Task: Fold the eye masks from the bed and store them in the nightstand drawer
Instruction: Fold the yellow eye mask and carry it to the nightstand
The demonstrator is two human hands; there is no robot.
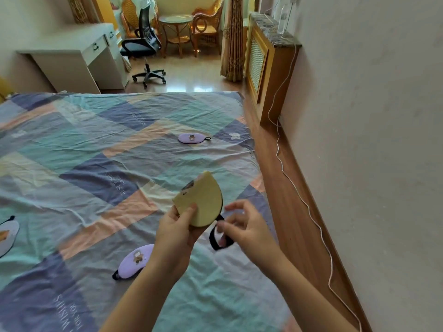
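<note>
A yellow eye mask (202, 200), folded in half, is held up above the bed (72, 164) by my left hand (177, 233), thumb pressed on its front. My right hand (244, 226) pinches the mask's black elastic strap (217, 240), which loops down below the mask. One purple eye mask (136, 261) lies flat on the bed just left of my left forearm. A second purple eye mask (191, 138) lies farther away near the bed's right edge. At the far left edge lies part of a pale blue eye mask (8, 233). No nightstand is in view.
A strip of wooden floor (294, 212) runs between the bed's right side and the wall, with a white cable (309, 207) along it. Beyond the bed stand a white desk (79, 56), a black office chair (143, 46), wicker chairs and a radiator cover (266, 65).
</note>
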